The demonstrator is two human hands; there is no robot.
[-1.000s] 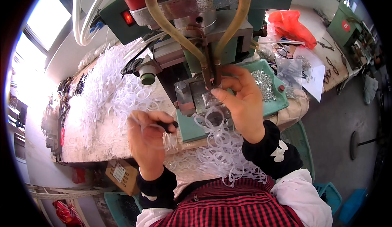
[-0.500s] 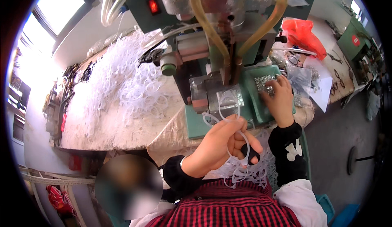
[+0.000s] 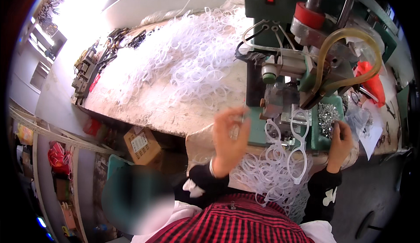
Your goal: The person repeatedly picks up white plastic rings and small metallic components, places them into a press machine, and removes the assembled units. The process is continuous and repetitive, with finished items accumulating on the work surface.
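My left hand (image 3: 229, 142) is raised to the left of the machine's green base (image 3: 256, 127). Motion smears its fingers, so I cannot tell whether they hold anything. A translucent white eyeglass frame (image 3: 302, 150) sits at the machine's metal fixture (image 3: 286, 116), one rim hanging below the base's front edge; neither hand touches it. My right hand (image 3: 342, 144) is at the right side of the green tray (image 3: 320, 142) of small silvery metal parts (image 3: 328, 119). Its thumb and fingers are pinched together; whatever is between them is too small to make out.
Many translucent eyeglass frames (image 3: 188, 55) are heaped on the table behind, and another pile (image 3: 262, 173) lies by my lap. Yellowish hoses (image 3: 321, 57) loop from the machine. A red plastic bag (image 3: 372, 83) lies right; a cardboard box (image 3: 142, 144) stands below the table.
The view has swung left. My left hand has let go of the eyeglass frame and moved left, leaving it at the fixture. My right hand has drawn back from the metal parts toward the tray's near side.
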